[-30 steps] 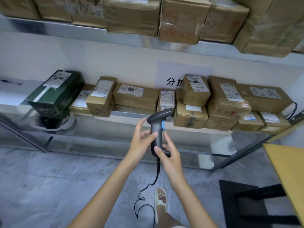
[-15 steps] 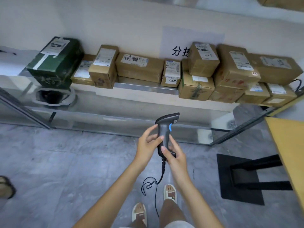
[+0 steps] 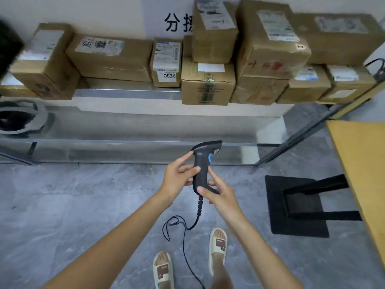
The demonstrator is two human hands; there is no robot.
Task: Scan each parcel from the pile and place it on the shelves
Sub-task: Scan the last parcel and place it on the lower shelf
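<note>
Step in hand, as judged: readying the scanner between parcels.

Parcels on shelf [image 3: 133, 93], 12 o'clock of frame:
- Brown cardboard parcels [image 3: 208, 82] in clear view: about eleven, stacked two high from centre to 2 o'clock; further ones at 9 o'clock cut off, exact total not countable.
- Small upright parcel marked 0836 [image 3: 166, 63]: one, at 12 o'clock. No pile of unscanned parcels in view.

Other items:
- Yellow table [image 3: 364, 174] at 3 o'clock, with black base [image 3: 295, 205]: one.
- Wall sign with printed characters [image 3: 173, 22]: one, partly hidden.
- Slippers [image 3: 217, 245] at 6 o'clock: two.

Handheld barcode scanner [image 3: 203, 163]: one, at frame centre, upright, head toward 1 o'clock, blue trigger [image 3: 210, 158] facing right, cable [image 3: 183, 228] hanging in a loop toward the floor.

Hands: two.
- Left hand [image 3: 177, 178]: fingers partly extended, thumb and fingertips pinching the handle's left side.
- Right hand [image 3: 220, 195]: thumb and fingers curled round the handle's lower end near the cable joint.

Procedure, advisory:
- Settle the handle fully into one hand; free the other for a parcel.
- Place index finger on trigger.
- Keep cable loop away from feet.
- Aim head squarely at a label.
</note>
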